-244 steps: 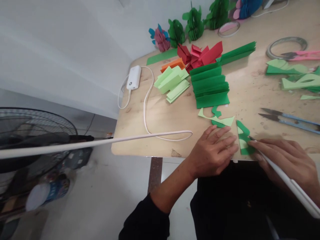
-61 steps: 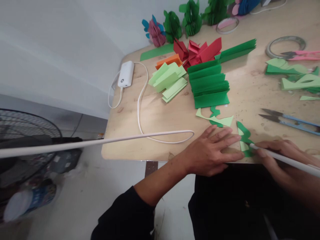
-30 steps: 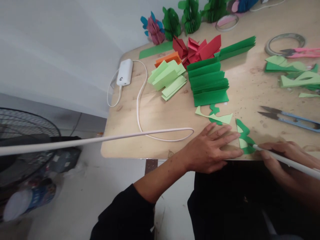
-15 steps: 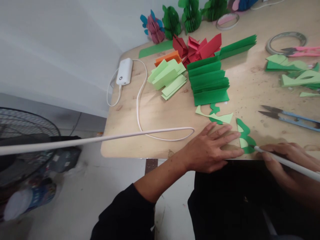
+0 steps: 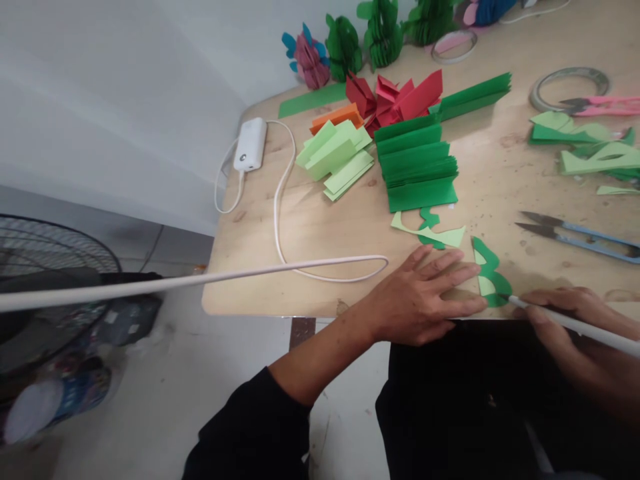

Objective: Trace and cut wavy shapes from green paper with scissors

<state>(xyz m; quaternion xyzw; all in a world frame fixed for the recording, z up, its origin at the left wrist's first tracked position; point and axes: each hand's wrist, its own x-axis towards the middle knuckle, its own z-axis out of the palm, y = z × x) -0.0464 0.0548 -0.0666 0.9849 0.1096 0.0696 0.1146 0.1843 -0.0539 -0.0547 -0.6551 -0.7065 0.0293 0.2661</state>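
Observation:
My left hand (image 5: 425, 297) lies flat with fingers spread at the table's front edge, its fingertips at a green cut-out paper shape (image 5: 493, 272). Light green paper shows at that shape's left side. In my right hand (image 5: 575, 327) is a white pen (image 5: 570, 320), its tip touching the lower right of the green shape. Just beyond my left fingers lie a light green paper scrap (image 5: 447, 236) and another small green cut-out (image 5: 429, 219). Thread snips (image 5: 580, 235) with blue handles rest to the right, blades apart.
Folded green paper (image 5: 417, 163), light green strips (image 5: 335, 157) and red folded pieces (image 5: 400, 100) cover the middle. Paper figures (image 5: 383, 37) line the wall. Tape (image 5: 537, 90), pink snips (image 5: 607, 105) and scraps (image 5: 600, 159) lie right. A white cable (image 5: 215, 275) crosses from a power bank (image 5: 250, 143).
The pen tip has shifted very slightly at the lower right edge of the green shape. My left hand stays in place. The view has tilted a little.

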